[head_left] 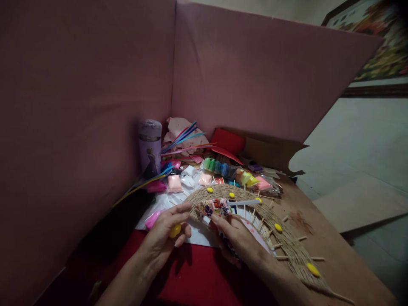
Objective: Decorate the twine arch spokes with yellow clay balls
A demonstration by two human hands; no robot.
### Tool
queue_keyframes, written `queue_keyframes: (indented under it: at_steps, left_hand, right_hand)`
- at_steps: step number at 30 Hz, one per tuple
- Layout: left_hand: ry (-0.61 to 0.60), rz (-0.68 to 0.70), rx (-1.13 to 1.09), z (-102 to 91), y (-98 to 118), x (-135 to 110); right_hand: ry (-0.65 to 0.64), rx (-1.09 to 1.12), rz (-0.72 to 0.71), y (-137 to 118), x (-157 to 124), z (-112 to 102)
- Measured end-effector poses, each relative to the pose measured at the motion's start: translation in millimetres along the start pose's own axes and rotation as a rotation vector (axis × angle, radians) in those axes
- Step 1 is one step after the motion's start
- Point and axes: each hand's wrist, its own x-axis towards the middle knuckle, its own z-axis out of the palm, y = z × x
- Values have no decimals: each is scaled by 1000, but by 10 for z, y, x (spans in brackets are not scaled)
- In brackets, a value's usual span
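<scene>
While pink panels (274, 72) wall in the far and left sides, a curved woven band (296, 250) arches over the brown tabletop (344, 267), sticks poking from both edges. Its long axis bends from just beyond the hands round to the lower right, the left end partly hidden. Work looks partway along: the weave appears finished where visible, and five yellow pieces (278, 228) sit spaced along it, with bare stretches between — how much remains cannot be told.

The right hand (234, 233) is wrapped around a flower-patterned tool (215, 207), probably a glue gun, in front of the band's upper arch. The tool's body lies nearly level: its front end points left, just beside the left fingertips, and a pale rod (245, 202) sticks out rightward from its back. The left hand (170, 225), fingers loosely curled, cradles a yellow lump (175, 230) — not on the band.
</scene>
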Motion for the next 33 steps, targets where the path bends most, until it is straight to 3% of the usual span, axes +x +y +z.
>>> queue_keyframes:
  at_steps: [9,33]
  left_hand:
    - [-7,-13,36,-17,7,-14]
    - [-65,23,17,-23,9,-26]
  right_hand:
    - [4,37,88,-20,-28,3]
    - [15,-34,66,-25,-43,-7]
